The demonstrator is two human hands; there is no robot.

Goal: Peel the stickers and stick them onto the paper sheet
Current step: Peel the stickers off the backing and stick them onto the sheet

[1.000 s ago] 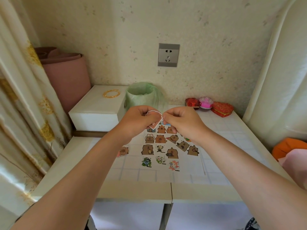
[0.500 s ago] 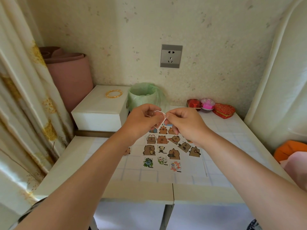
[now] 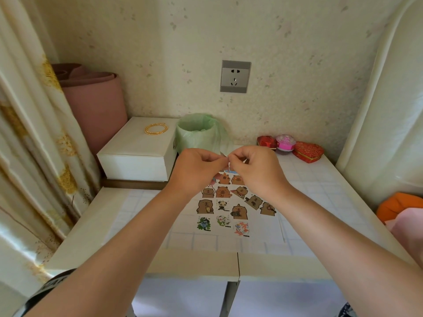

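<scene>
**A:** How many stickers (image 3: 222, 191) are on the paper sheet (image 3: 263, 229)?

**B:** Thirteen in plain sight: mostly brown capybaras, one panda, and three paler ones in the row nearest the front edge. Others at the far end are hidden behind the hands. The sheet lies mid-desk (image 3: 320, 202).

**A:** Containers?

**B:** One bin (image 3: 194, 138) lined with a green bag stands at the middle of the back edge, with something pale inside that I cannot make out. One closed white box (image 3: 137, 152) is at the back left corner, with gold bangles (image 3: 155, 129) on its lid. Three small gift boxes (image 3: 307, 152) are at the back right corner, two red hearts and one pink.

**A:** And the hands?

**B:** Both are raised over the sheet's far end, fingertips meeting. The left hand (image 3: 196, 172) and right hand (image 3: 256, 172) pinch one small white sticker piece (image 3: 229, 165) between them.
</scene>
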